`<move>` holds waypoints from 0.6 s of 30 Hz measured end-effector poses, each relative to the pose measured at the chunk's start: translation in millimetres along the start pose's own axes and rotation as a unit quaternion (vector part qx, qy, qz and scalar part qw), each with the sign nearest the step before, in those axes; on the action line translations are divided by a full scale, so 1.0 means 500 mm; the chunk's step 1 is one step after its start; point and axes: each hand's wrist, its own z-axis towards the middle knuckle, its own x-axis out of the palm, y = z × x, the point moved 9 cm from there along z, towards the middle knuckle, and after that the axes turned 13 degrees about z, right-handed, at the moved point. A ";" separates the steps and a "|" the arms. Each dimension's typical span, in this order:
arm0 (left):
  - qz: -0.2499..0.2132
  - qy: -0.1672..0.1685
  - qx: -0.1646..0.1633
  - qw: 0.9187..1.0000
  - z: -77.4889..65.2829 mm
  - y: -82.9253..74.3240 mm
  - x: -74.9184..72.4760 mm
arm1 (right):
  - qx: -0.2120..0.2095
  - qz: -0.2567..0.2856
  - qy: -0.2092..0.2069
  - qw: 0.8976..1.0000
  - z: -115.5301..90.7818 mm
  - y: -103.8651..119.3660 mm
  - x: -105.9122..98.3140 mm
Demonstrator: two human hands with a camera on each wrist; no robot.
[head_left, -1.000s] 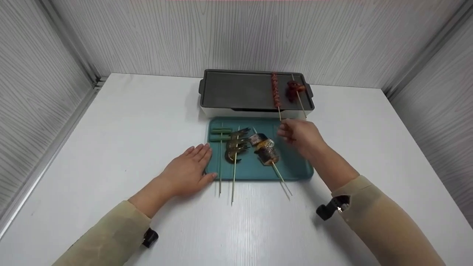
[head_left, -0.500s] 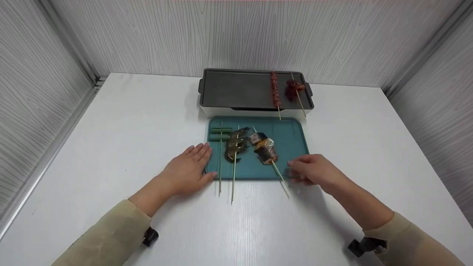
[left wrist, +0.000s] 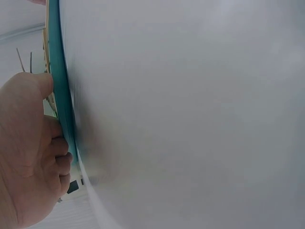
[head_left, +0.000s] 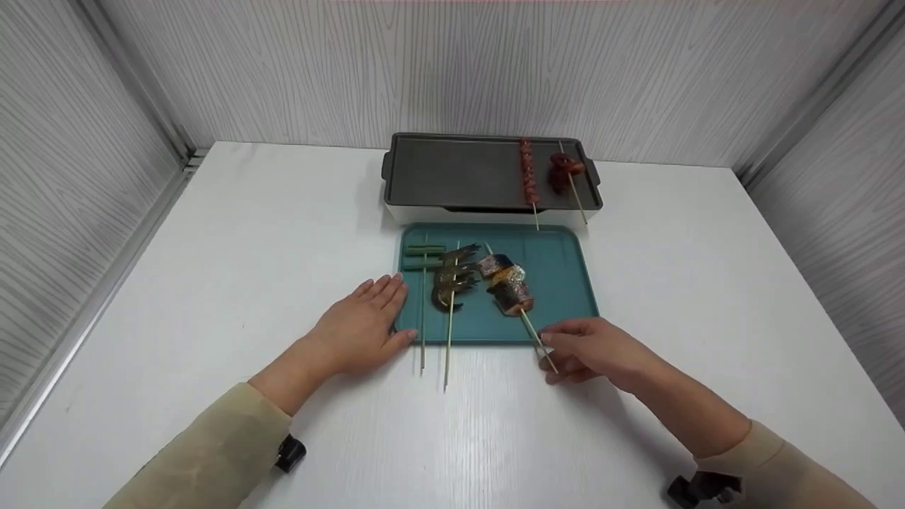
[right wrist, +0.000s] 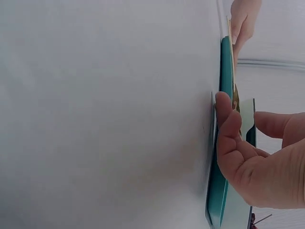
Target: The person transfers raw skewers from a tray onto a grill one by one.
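Observation:
My left hand [head_left: 360,329] lies with straight fingers along the left rim of the teal tray [head_left: 558,268]. Across that tray are a skewer of green vegetable pieces [head_left: 424,250], a shrimp skewer [head_left: 449,279] and a skewer of fish chunks [head_left: 510,290], sticks overhanging the front edge. At the lower stick of the fish skewer is my right hand [head_left: 597,350], its thumb and fingers on either side of the stick. A gap between thumb and fingers shows in the right wrist view, where the right hand [right wrist: 257,162] is beside the tray [right wrist: 219,191].
Behind the tray stands a dark grill plate [head_left: 459,170] on a white base. Along its right side lie a skewer of small red pieces [head_left: 527,173] and a skewer of dark red meat [head_left: 565,170]. Pale panels [head_left: 452,71] enclose the white table [head_left: 283,212].
My right hand has left the stick of the red skewer on the grill and come toward me, down to the fish skewer's stick. The left hand has stayed in place.

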 end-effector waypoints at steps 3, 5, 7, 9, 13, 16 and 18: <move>0.000 0.001 -0.001 1.000 0.001 0.000 0.001 | 0.004 0.026 0.010 1.000 0.000 -0.008 0.004; 0.000 -0.002 -0.001 1.000 0.000 -0.001 -0.001 | 0.002 0.032 0.014 0.999 0.000 -0.009 0.004; 0.002 -0.003 -0.001 1.000 0.000 -0.002 -0.002 | 0.004 0.040 0.017 0.999 0.000 -0.012 0.004; 0.001 -0.006 0.001 1.000 0.000 -0.003 -0.002 | 0.005 0.047 0.018 0.999 -0.001 -0.015 0.003; 0.001 0.000 0.001 1.000 0.001 -0.003 0.001 | 0.004 0.070 0.026 0.997 -0.002 -0.020 0.005; 0.000 0.002 -0.002 1.000 0.001 -0.003 0.001 | -0.002 0.093 0.037 0.995 -0.003 -0.018 0.008; -0.002 0.000 -0.004 1.000 0.001 -0.002 0.001 | -0.003 0.109 0.044 0.993 -0.005 -0.017 0.009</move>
